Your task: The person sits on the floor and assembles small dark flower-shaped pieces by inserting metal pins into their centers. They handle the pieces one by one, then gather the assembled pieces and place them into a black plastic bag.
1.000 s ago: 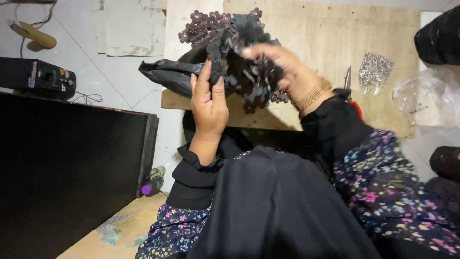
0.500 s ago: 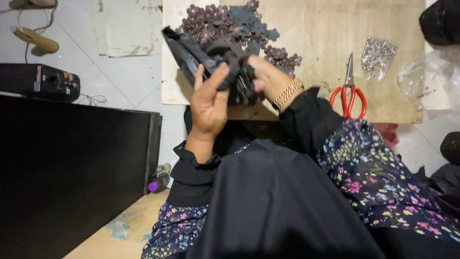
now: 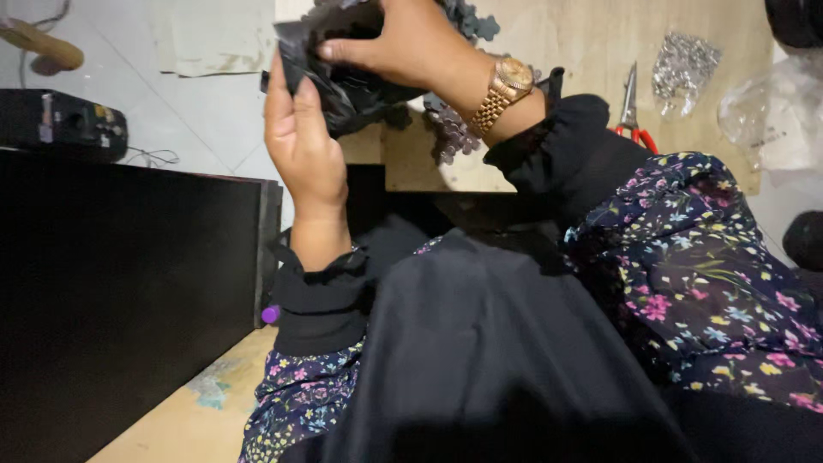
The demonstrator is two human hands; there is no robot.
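My left hand (image 3: 302,137) and my right hand (image 3: 403,45) both grip a crumpled black plastic bag (image 3: 356,86), held up over the near edge of a wooden board (image 3: 566,51). The left hand holds the bag from below with its fingers up along it. From above, the right hand pinches the bag's top; a gold wristwatch (image 3: 501,93) is on that wrist. Small dark flower-shaped pieces (image 3: 450,133) lie heaped on the board beside and under the bag, partly hidden by my hands.
Red-handled scissors (image 3: 633,116) lie on the board to the right, next to a clear packet of small silver bits (image 3: 681,64) and a clear plastic bag (image 3: 776,111). A big black panel (image 3: 120,283) stands at left, a black box (image 3: 60,124) behind it.
Both hands and the black bag have risen toward the top of the view. The right hand has shifted from the bag's right side to its top.
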